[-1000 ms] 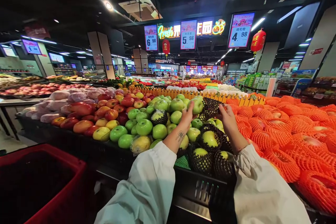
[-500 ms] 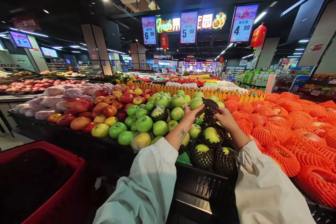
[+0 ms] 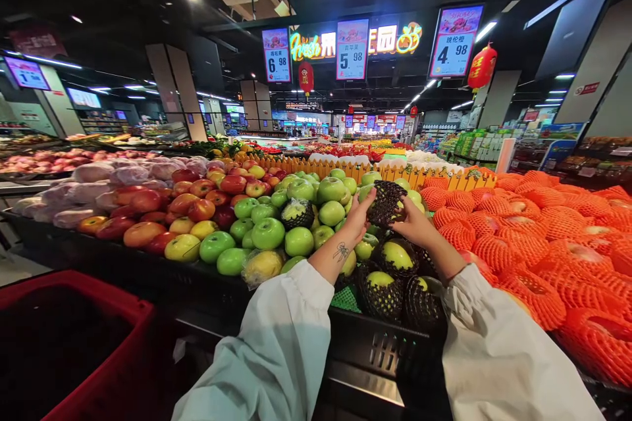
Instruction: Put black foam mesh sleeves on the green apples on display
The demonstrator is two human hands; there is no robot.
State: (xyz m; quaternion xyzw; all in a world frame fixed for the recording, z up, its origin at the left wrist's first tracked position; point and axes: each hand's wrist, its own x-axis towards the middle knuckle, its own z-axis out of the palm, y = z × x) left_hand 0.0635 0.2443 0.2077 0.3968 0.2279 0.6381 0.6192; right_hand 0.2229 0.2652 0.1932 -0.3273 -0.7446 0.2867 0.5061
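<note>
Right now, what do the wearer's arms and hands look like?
Loose, whitish long sleeves on both arms: left sleeve, right sleeve, gathered cuffs. Small dark line tattoo on the left forearm. Left hand and right hand ungloved.

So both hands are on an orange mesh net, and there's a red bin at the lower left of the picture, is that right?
Not quite: the head view shows that the mesh net between the left hand and right hand is black, not orange. The rest stands: both hands are on it, and the red bin is at the lower left.
</note>
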